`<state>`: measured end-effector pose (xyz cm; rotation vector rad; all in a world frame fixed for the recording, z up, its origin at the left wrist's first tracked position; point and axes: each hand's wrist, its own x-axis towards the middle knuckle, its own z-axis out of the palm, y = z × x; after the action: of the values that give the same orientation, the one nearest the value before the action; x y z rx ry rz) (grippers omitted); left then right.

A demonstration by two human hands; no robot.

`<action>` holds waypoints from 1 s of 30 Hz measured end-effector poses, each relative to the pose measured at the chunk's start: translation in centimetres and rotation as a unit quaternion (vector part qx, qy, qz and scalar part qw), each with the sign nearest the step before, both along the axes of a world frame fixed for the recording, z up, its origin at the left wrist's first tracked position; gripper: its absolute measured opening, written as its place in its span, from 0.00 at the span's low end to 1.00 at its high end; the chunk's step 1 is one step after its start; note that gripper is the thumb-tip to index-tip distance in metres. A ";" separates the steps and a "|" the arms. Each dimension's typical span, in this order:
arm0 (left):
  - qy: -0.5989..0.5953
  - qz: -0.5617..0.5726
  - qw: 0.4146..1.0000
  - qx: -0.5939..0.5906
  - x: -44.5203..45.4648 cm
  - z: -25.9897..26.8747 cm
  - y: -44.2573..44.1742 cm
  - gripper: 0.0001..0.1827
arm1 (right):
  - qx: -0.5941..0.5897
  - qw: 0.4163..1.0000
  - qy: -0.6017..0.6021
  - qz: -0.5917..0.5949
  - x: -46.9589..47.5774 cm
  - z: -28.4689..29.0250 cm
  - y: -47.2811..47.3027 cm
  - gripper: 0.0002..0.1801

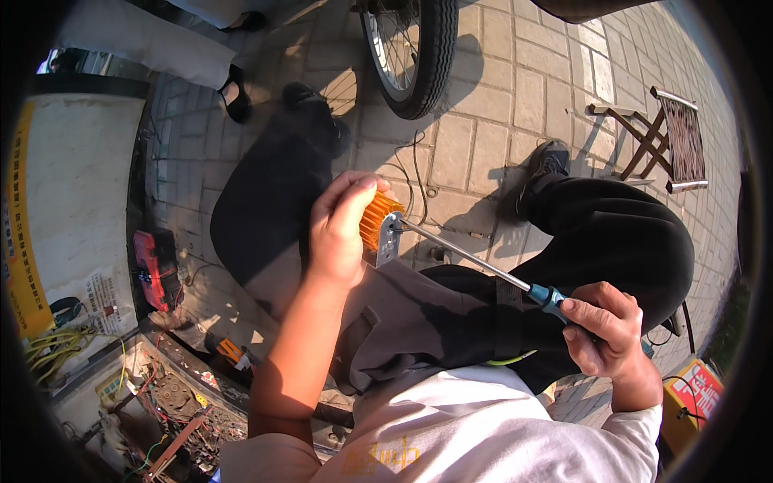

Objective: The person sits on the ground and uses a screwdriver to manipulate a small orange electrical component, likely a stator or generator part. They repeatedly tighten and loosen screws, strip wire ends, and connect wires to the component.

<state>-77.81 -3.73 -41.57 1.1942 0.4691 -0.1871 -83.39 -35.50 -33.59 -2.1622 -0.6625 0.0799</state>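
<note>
My left hand grips an orange finned metal housing, which looks like a heat-sink case, above my lap. A grey end plate with small printed markings faces right on it. In my right hand is a screwdriver with a teal handle. Its long steel shaft slants up to the left, and the tip meets the upper part of the end plate, beside a small dark hole. Whether the tip sits in a screw head is too small to tell.
A spoked wheel stands ahead on the paving. At right are a folding stool and a yellow-red box. To the left lie a red-black case and an open box of wires and parts. A person's leg is at upper left.
</note>
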 end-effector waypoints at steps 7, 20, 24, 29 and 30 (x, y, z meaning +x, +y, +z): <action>0.002 -0.003 1.000 -0.003 -0.1 -0.2 0.0 0.10 | 0.002 1.000 0.004 0.001 0.0 0.0 -0.1 0.24; -0.027 -0.129 0.991 -0.008 -1.4 0.5 0.7 0.07 | 0.230 0.720 0.648 -0.092 2.0 3.4 -1.7 0.22; 0.005 -0.138 0.985 0.102 -1.8 0.0 0.4 0.09 | 0.151 0.838 0.523 -0.049 1.4 2.4 -1.3 0.20; 0.003 -0.129 0.982 0.134 -2.1 -0.4 0.2 0.12 | 0.117 0.824 0.548 -0.088 1.3 2.2 -1.0 0.19; -0.003 -0.121 0.983 0.139 -2.1 -0.5 0.2 0.13 | 0.119 0.830 0.538 -0.091 1.3 2.2 -1.0 0.19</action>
<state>-79.87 -3.56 -42.06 1.5263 0.3504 -0.3351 -82.07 -36.50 -31.38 -1.5616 0.1935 0.9771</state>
